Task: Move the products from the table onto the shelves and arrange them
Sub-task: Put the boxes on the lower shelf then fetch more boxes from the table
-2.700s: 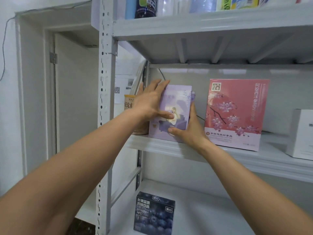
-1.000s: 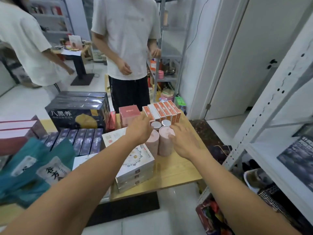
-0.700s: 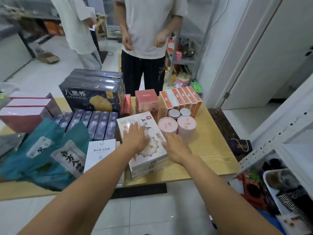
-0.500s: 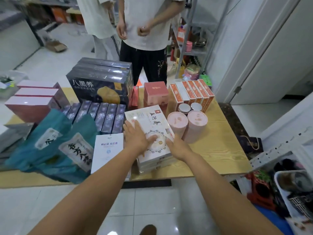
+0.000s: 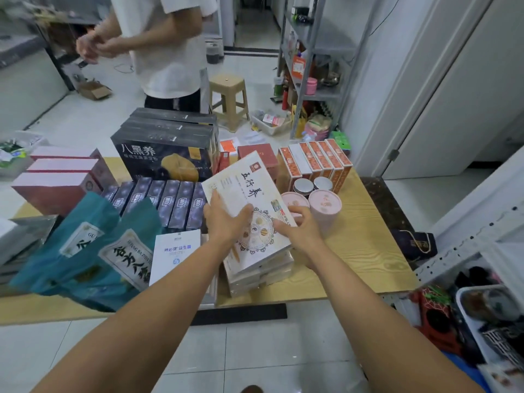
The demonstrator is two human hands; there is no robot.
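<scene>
Both arms reach forward; left hand [image 5: 226, 222] and right hand [image 5: 301, 232] grip the tilted white box [image 5: 244, 181] marked 五行养 between them

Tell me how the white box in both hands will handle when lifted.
Likely stiff: the white box looks flat while tilted between the left hand and right hand. Its face looks glossy, so possibly slippery. Wide and thin, it probably needs both hands.
</scene>
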